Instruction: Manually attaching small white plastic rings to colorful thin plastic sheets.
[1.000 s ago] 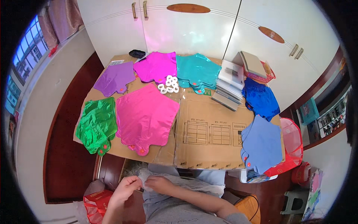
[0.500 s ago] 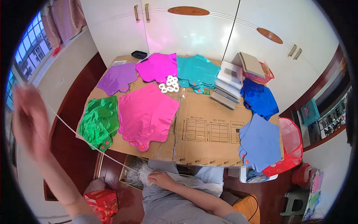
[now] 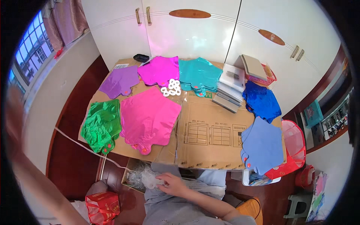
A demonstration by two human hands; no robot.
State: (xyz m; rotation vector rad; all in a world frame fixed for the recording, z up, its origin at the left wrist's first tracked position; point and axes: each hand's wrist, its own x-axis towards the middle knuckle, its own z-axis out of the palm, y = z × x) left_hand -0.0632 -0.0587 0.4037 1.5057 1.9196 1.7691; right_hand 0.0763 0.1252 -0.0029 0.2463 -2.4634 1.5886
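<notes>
My left hand [image 3: 14, 114] is a blur at the far left rim, its arm raised, and its fingers cannot be made out. From near that hand, a thin white cord [image 3: 87, 149] runs down in a sagging curve to an open carton [image 3: 129, 182] of clear, tangled material beside my lap. My right hand [image 3: 173, 185] rests over my lap, its fingers bent on a loose bundle of whitish strands [image 3: 150, 177]. Part of the bundle stretches across my thighs beneath the wrist.
Flat foil shapes in pink [image 3: 150, 116], green [image 3: 100, 125], purple [image 3: 120, 81], teal [image 3: 198, 74] and blue [image 3: 261, 101] lie on a cardboard-covered table [image 3: 210, 150]. White rings [image 3: 172, 88] and a stack of clear packets [image 3: 229, 84] sit among them. A red bag [image 3: 103, 206] stands on the floor.
My left hand has swung farther left and lower, toward the rim. The cord, taut before, now sags. My right hand has shifted slightly right, its fingers more bent.
</notes>
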